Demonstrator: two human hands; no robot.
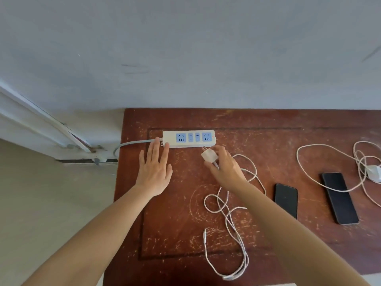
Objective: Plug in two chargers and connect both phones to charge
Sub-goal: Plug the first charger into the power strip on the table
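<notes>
Broadly, a scratched reddish-brown wooden worktop (268, 124) fills the lower right of the view, set against a pale grey wall (185, 48), with a beige floor (41, 193) at 9 o'clock. Near the worktop's far edge, at about 12 o'clock from the hands, lies a white power strip (188, 138) with blue sockets and a small red light at its right end; its grey cord (132, 143) leaves toward 9 o'clock and drops off the worktop's edge. The left hand (155, 172) lies flat with fingers spread and nothing in its grip, the fingertips touching the strip's left end. The right hand (223, 166) pinches a white charger plug (209, 156) between thumb and fingers, its prongs tilted up toward the strip, just beside the strip's near edge and below the rightmost socket but not inserted. From this plug a white cable (228, 215) trails in loose loops toward 6 o'clock, its free connector lying on the worktop. At 3 o'clock from the right hand two dark phones lie screen up, well apart from the strip: the nearer phone (286, 200) and the farther phone (339, 198). A second white cable (321, 162) loops around the farther phone, crossing its top end, and its charger (373, 173) rests at the frame's right edge.
</notes>
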